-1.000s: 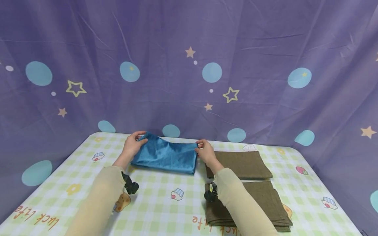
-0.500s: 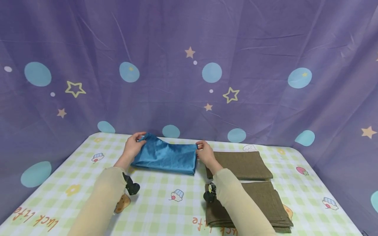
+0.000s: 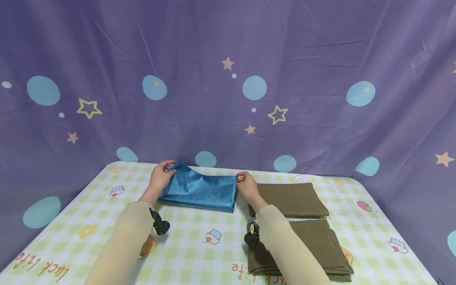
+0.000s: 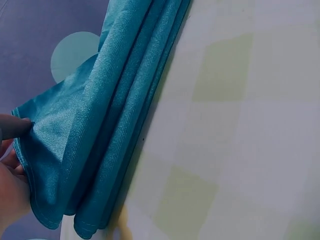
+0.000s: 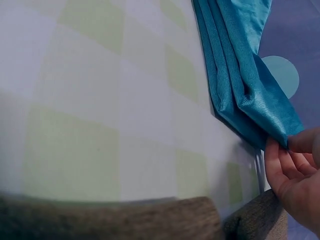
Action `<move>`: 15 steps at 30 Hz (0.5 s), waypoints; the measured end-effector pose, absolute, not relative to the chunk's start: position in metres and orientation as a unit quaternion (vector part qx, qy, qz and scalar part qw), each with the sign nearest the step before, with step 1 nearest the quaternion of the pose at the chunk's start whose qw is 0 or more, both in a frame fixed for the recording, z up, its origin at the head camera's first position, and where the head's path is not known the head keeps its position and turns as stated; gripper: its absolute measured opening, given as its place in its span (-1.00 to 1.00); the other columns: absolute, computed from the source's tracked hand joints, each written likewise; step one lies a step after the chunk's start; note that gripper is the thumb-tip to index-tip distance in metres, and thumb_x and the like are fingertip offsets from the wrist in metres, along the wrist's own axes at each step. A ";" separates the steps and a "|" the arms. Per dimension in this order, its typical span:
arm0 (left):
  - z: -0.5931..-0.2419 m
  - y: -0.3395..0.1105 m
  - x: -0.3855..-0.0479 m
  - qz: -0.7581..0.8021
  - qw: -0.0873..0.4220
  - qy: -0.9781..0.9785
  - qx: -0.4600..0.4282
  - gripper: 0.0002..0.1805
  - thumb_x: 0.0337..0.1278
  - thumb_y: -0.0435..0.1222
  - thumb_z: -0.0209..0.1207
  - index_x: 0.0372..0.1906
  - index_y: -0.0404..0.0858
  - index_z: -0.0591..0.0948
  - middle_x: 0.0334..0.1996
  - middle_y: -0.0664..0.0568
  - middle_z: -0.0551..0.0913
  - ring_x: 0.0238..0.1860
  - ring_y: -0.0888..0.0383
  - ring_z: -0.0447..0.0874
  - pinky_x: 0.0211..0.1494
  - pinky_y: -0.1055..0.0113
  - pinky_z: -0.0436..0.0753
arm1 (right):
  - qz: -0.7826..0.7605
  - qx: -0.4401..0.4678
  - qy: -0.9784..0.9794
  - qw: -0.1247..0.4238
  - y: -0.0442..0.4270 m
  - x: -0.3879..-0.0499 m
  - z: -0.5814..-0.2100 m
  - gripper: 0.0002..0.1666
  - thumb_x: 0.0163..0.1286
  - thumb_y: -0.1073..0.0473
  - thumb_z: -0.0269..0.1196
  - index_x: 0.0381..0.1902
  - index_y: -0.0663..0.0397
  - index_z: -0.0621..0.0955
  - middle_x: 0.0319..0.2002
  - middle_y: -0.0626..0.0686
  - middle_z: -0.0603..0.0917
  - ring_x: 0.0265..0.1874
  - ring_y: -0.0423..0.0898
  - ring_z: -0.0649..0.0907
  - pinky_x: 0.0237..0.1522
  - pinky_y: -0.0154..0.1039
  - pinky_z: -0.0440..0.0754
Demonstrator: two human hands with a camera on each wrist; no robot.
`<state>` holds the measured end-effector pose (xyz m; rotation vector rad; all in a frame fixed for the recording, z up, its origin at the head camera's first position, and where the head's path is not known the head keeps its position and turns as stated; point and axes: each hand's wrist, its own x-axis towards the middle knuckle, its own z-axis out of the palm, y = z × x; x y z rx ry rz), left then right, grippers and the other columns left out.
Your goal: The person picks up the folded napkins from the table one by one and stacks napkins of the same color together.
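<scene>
Blue, shiny, folded rectangular cloth [image 3: 201, 190] is gripped at both ends of its far edge; the left hand [image 3: 159, 179] pinches the left corner between thumb and fingers, drawing it up into a raised peak; the right hand [image 3: 248, 186] pinches the right corner in the same way, thumb against fingertips; between them the far edge sags, while the near side hangs in several stacked folds close to the table, left of centre toward the back; whether those folds touch the table I cannot tell.

Pale cream long sleeves [image 3: 122, 237] cover both forearms, with a small black wrist device [image 3: 161, 227] at each cuff; just beside the right hand lies a flat, folded brown fabric rectangle [image 3: 290, 200]; nearer the person, partly under the right forearm, sits a second, layered brown fabric stack [image 3: 322, 245]; beneath everything spreads a green-and-white checked tablecloth [image 3: 189, 257] printed with cupcakes; behind it hangs a purple curtain [image 3: 199, 35] with light-blue spots and stars.
</scene>
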<state>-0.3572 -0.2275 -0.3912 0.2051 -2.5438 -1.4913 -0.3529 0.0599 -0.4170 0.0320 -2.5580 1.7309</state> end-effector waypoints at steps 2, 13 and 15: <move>-0.393 -0.227 -0.359 -0.497 0.095 -0.860 0.071 -0.56 0.21 -0.39 0.01 0.21 -0.28 0.39 0.13 -0.23 0.41 0.17 -0.10 0.31 0.17 0.06 0.35 | 0.560 0.009 -0.828 0.026 0.060 -0.352 -0.417 -0.63 0.17 0.47 0.13 -0.02 0.27 0.47 -0.29 0.18 0.54 -0.51 -0.10 0.55 -0.44 -0.25 0.61; -0.399 -0.232 -0.357 -0.498 0.075 -0.863 0.045 -0.49 0.17 -0.43 0.02 0.27 -0.31 0.32 0.18 -0.29 0.33 0.21 -0.15 0.21 0.26 0.01 0.23 | 0.549 0.008 -0.836 0.023 0.061 -0.353 -0.421 -0.58 0.10 0.47 0.18 -0.03 0.28 0.46 -0.29 0.18 0.56 -0.52 -0.13 0.55 -0.46 -0.30 0.59; -0.400 -0.233 -0.357 -0.496 0.066 -0.865 0.043 -0.47 0.17 -0.43 0.01 0.29 -0.32 0.29 0.21 -0.30 0.29 0.23 -0.16 0.19 0.27 0.00 0.22 | 0.551 0.006 -0.834 0.020 0.061 -0.352 -0.420 -0.56 0.08 0.48 0.18 -0.02 0.27 0.46 -0.28 0.19 0.57 -0.50 -0.11 0.56 -0.45 -0.29 0.60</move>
